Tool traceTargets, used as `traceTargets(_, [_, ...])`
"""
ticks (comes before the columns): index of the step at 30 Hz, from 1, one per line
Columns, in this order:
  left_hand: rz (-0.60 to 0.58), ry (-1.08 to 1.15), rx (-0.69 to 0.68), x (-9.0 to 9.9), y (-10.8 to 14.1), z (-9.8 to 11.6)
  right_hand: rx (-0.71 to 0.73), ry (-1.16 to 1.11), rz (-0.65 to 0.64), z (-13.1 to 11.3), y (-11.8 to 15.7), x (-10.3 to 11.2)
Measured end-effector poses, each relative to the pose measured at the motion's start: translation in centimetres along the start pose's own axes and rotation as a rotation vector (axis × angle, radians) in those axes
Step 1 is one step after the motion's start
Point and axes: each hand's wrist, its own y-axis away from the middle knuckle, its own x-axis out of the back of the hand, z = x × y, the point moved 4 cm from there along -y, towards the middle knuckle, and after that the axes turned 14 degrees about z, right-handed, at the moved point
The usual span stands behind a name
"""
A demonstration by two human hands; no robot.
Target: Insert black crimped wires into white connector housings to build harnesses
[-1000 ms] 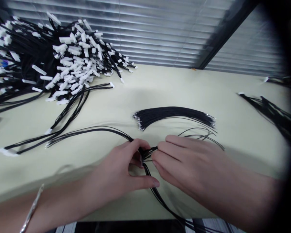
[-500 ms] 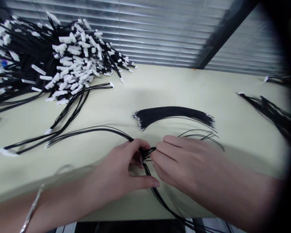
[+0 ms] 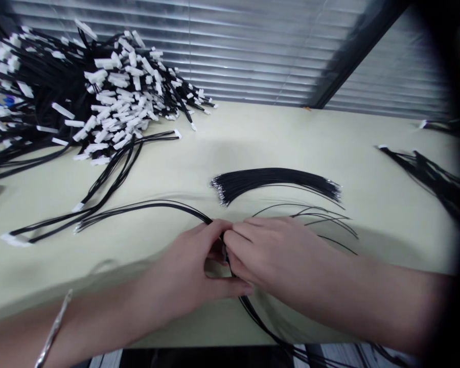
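Observation:
My left hand (image 3: 199, 260) is curled around a bunch of black wires (image 3: 168, 204) near the front of the table. Those wires run left to bare metal ends and also trail down over the front edge. Pressed against the left fingers, my right hand (image 3: 268, 250) is closed on the same bunch, and its fingertips are largely hidden. Several loose thin wire ends fan out beyond the right hand. Behind both hands lies a neat bundle of cut black wires (image 3: 276, 178) with metal terminals at each end.
A large heap of black cables with white connectors (image 3: 118, 102) fills the back left. One cable harness (image 3: 111, 194) lies in front of it. More black cables (image 3: 425, 174) rest at the right. Window blinds (image 3: 253, 51) stand behind the table (image 3: 253, 133).
My right hand has moved left, up against my left hand, covering the wire stretch that showed between them. The loose wire ends at the right have shifted and spread. My left hand stays in place.

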Motion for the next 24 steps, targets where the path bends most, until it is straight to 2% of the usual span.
traceTargets(2, [-0.001, -0.01, 0.012, 0.0, 0.0, -0.1, -0.021, -0.112, -0.052, 0.4, -0.2, 0.3])
traceTargets(4, [0.005, -0.046, 0.009, 0.1, -0.1, -0.1, -0.081, -0.239, -0.035, 1.7, -0.5, 1.0])
traceTargets(6, [0.013, -0.09, 0.008, 0.2, -0.1, -0.1, -0.207, -0.315, 0.062, 4.0, -0.8, 1.5])
traceTargets(8, [0.003, -0.125, 0.029, 0.2, -0.2, 0.0, -0.306, -0.297, 0.182, 6.6, -1.0, 1.1])
traceTargets(11, [-0.023, -0.144, 0.076, 0.2, -0.1, 0.3, -0.226, -0.206, 0.244, 8.9, -1.4, -0.7])
traceTargets(15, [-0.026, -0.128, 0.097, 0.2, 0.0, 0.5, -0.175, -0.2, 0.243, 9.6, -1.7, -2.6])
traceTargets(24, [-0.028, -0.149, 0.084, 0.3, -0.1, 0.6, -0.207, -0.22, 0.267, 10.0, -1.6, -2.4])
